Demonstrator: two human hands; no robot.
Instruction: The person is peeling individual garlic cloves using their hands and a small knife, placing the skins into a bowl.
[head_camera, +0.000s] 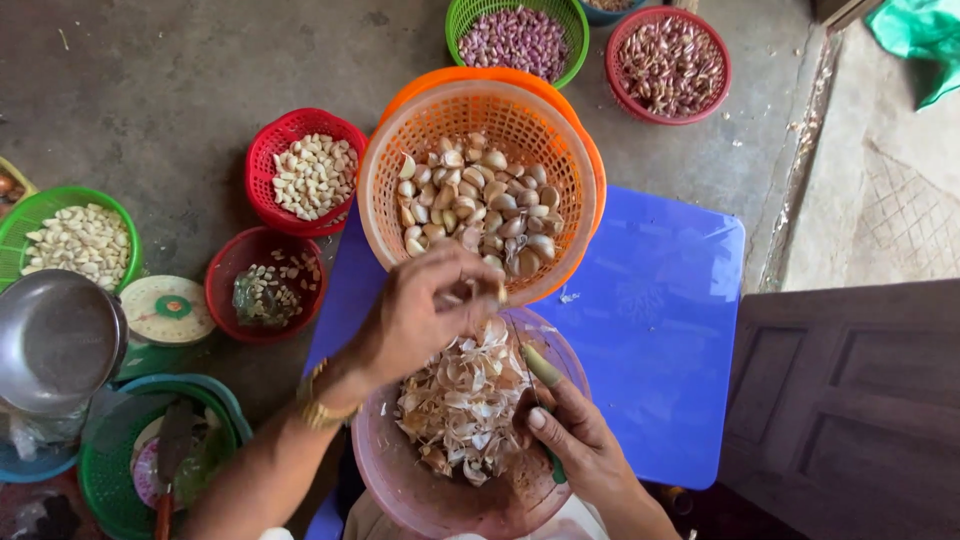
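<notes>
Head view, looking straight down. The left hand (425, 310) reaches forward over the near rim of the orange basket (385, 170), fingers bunched together, its grip pinching a garlic clove (480, 293) just above the edge. That basket sits on a blue tabletop (660, 330) and holds a heap of unpeeled cloves (480, 205).

The right hand (580, 445) hangs lower, at the right rim of the pink bowl (400, 480), its grip closed around a small knife with a green handle (542, 368), the tip pointing up toward the orange basket. The bowl is piled with dry papery garlic skins (465, 400), right under both hands.

A gold bracelet (318, 405) shows on the left wrist.

On the concrete floor beyond: a red basket of peeled white cloves (312, 175), a green basket of the same (80, 240), a darker red bowl (262, 285) with a few cloves, a small kitchen scale (168, 310) and a metal pan (55, 340). At the top, a green basket (517, 38) and a red basket (668, 62), both full of purple-skinned garlic.
</notes>
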